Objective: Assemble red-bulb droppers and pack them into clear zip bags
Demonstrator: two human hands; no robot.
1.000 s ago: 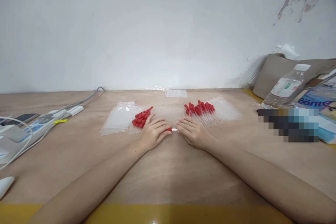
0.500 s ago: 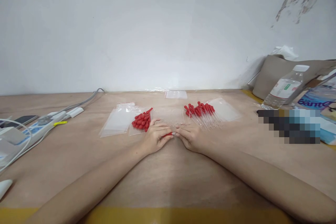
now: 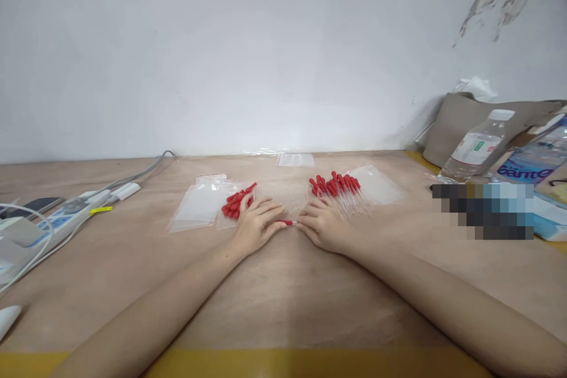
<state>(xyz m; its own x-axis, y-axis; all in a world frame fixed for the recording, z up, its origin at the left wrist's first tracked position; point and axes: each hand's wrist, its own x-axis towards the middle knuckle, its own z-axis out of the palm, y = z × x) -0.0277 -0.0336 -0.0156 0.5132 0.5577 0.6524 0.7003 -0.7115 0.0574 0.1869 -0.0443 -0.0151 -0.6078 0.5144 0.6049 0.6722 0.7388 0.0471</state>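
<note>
A dropper with a red rubber bulb (image 3: 287, 222) and a clear glass tube lies crosswise between my two hands. The thumb of my left hand (image 3: 257, 223) is against the bulb, with its fingers curved above and a small gap beside them. My right hand (image 3: 325, 224) pinches the glass tube, and its fingers hide most of it. Behind my hands, several clear glass tubes (image 3: 290, 194) lie in a row. A pile of red rubber bulbs (image 3: 234, 205) sits by my left hand. Several droppers with red bulbs (image 3: 335, 184) lie just beyond my right hand.
Clear plastic bags (image 3: 192, 207) lie at left, others (image 3: 383, 185) at right, and a small one (image 3: 295, 160) near the wall. A power strip (image 3: 57, 218) with cables and a phone (image 3: 38, 207) occupy the left side. A water bottle (image 3: 473, 150) and a grey bin (image 3: 443, 130) stand at right.
My left hand has shifted slightly left and its fingers have loosened around the bulb, so more of the bulb shows. My right hand stays on the glass tube. The view has shifted slightly.
</note>
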